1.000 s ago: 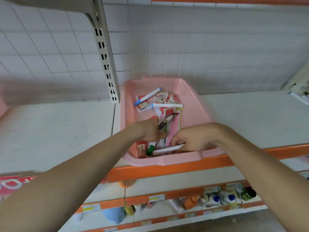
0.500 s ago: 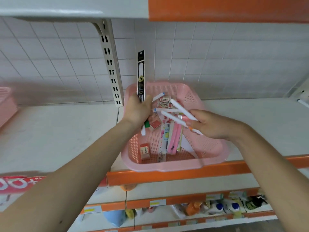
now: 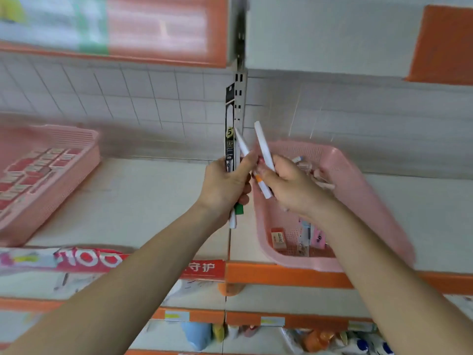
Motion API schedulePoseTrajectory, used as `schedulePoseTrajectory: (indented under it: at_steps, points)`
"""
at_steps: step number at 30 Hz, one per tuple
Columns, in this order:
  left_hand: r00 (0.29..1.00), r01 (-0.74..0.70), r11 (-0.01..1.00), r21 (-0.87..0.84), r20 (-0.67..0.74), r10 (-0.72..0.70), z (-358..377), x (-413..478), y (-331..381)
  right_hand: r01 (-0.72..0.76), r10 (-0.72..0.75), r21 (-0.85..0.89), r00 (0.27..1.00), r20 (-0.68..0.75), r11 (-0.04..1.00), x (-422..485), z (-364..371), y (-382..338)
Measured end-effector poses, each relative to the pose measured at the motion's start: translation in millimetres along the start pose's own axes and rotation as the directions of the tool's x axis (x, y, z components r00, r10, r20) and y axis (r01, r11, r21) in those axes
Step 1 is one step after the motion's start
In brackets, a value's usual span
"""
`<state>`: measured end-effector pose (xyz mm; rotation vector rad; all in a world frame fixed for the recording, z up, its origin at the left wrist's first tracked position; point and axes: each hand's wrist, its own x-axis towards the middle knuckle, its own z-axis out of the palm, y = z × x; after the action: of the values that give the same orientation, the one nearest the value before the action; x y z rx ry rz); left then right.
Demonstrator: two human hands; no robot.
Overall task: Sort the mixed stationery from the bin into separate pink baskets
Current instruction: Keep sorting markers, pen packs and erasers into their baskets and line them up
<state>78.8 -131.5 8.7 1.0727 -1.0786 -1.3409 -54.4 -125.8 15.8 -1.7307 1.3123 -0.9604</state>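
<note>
My left hand point(image 3: 225, 184) grips an upright black pen pack point(image 3: 229, 129) together with a white pen point(image 3: 242, 146) and a green-tipped item point(image 3: 238, 209) that sticks out below the fist. My right hand point(image 3: 286, 184) grips white pens point(image 3: 263, 146), one with an orange band point(image 3: 259, 178). Both hands meet above the shelf, just left of the pink bin point(image 3: 363, 190). Erasers and pens lie mixed in the bin. A second pink basket point(image 3: 76, 170) at the left holds several erasers in rows.
The white shelf point(image 3: 153, 201) runs between the two baskets, with an orange front edge point(image 3: 281, 274). A slotted metal upright point(image 3: 239, 93) stands behind my hands. Another shelf hangs overhead. Bottles and goods fill the lower shelves. A red banner point(image 3: 89, 260) hangs at the front left.
Both hands lifted out of the bin with pens and moved left, coming together. My view swung left, bringing the eraser basket into sight.
</note>
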Motion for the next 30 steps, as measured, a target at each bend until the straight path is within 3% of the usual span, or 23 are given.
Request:
schedulePoseTrajectory:
  at_steps: [7,12,16,19,25,30]
  points:
    - [0.978,0.016,1.000,-0.019,-0.206,-0.019,-150,-26,16,0.060,-0.062,0.020,0.991,0.119,0.998,20,157,-60]
    - [0.941,-0.019,0.992,0.123,-0.334,0.060,-269,-51,36,0.094,-0.104,0.058,0.973,0.203,0.994,26,271,-116]
    - [0.926,-0.061,0.979,0.196,-0.354,0.129,-348,-64,52,0.105,-0.128,0.118,0.970,0.205,0.987,30,343,-154]
    - [0.923,-0.099,0.972,0.213,-0.346,0.170,-396,-73,56,0.056,-0.092,0.171,0.973,0.210,0.984,31,385,-176]
    - [0.913,-0.053,0.994,0.093,-0.398,0.086,-456,-82,73,-0.055,-0.019,0.278,0.967,0.254,0.959,45,438,-200]
    - [0.890,-0.061,0.996,0.058,-0.449,0.081,-486,-76,81,-0.054,-0.015,0.249,0.963,0.270,0.967,65,463,-209]
